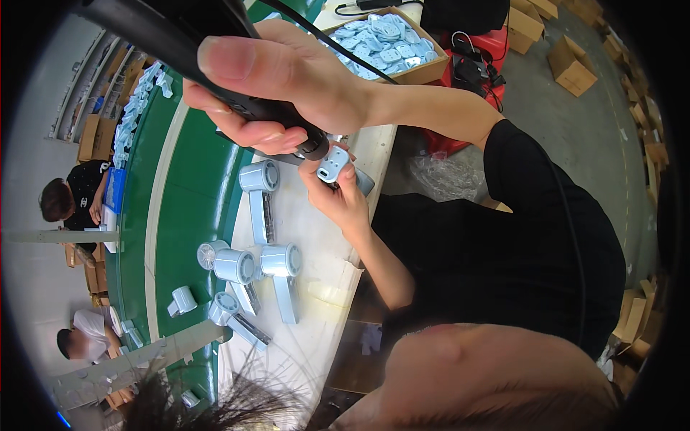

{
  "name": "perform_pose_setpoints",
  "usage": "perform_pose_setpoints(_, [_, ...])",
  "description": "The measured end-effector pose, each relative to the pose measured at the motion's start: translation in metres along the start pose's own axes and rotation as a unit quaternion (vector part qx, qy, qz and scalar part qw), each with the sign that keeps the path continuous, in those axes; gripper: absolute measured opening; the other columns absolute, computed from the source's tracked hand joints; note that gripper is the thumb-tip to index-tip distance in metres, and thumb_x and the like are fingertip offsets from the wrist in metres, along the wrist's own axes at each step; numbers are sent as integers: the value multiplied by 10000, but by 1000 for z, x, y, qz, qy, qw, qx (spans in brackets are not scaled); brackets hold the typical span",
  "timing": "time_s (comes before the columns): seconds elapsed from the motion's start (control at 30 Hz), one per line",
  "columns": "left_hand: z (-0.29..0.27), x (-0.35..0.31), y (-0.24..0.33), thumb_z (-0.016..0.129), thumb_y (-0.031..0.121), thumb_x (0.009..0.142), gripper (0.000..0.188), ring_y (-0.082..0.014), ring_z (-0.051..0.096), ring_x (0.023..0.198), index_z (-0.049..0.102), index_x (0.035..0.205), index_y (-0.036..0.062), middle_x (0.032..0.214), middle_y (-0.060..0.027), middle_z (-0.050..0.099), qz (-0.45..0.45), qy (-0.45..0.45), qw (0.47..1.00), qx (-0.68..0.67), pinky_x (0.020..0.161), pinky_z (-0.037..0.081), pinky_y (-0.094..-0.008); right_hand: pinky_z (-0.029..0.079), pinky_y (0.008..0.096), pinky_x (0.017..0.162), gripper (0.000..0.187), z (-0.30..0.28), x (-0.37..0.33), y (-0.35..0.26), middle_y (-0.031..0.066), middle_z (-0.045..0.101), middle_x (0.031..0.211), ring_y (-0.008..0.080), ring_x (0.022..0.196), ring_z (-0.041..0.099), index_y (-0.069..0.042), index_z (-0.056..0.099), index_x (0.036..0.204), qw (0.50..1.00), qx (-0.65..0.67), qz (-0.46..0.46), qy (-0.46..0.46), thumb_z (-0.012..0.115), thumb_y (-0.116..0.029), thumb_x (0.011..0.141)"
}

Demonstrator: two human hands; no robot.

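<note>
Your right grip (305, 82): wrapped round black driver (180, 47)
Your left grip (343, 201): pinched on light-blue piece (333, 164)
Progress: piece likely midway; fans (256, 177) on desk (323, 262), some open-handled, look unfinished

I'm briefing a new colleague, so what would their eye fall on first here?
Probably the black handheld tool looming at the top in the right hand, its tip at the pale blue part in the left hand. Next, the pale blue fan-shaped units lying on the white table and green belt, left of centre. Then, near the top, a carton stands heaped with flat pale blue pieces.
</note>
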State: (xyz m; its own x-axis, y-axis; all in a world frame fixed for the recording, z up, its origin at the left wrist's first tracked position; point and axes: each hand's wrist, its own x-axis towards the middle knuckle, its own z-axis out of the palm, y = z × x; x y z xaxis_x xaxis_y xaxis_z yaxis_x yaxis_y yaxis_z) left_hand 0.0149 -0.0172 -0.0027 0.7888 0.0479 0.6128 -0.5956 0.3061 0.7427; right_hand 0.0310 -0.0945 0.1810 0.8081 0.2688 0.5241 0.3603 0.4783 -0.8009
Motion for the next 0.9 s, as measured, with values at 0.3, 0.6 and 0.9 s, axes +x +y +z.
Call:
perform_pose_setpoints(0.3, [3, 1, 2, 460, 627, 898, 687, -169, 599, 741, 477, 1138, -17, 882, -115, 614, -1, 1, 997, 78, 671, 469, -268, 299, 218, 368, 429, -14, -10, 2, 12, 443, 499, 62, 387, 402, -37, 529, 689, 997, 27, -64, 13, 623, -404, 889])
perform_pose_setpoints(0.6, [0, 3, 0, 473, 515, 943, 526, -211, 588, 731, 494, 1062, 3, 938, -157, 580, 30, -7, 994, 101, 659, 477, -312, 354, 225, 386, 380, -73, -21, 42, 11, 484, 518, 63, 406, 437, -41, 511, 727, 986, -99, -97, 97, 604, -362, 908])
perform_pose_setpoints(0.9, [1, 4, 1, 475, 475, 957, 477, -213, 581, 735, 487, 1043, 6, 912, -159, 582, 47, -8, 994, 94, 658, 468, -308, 348, 223, 393, 422, -86, -25, 60, 40, 490, 590, 68, 431, 411, 0, 510, 931, 987, -108, -67, 99, 540, -421, 932])
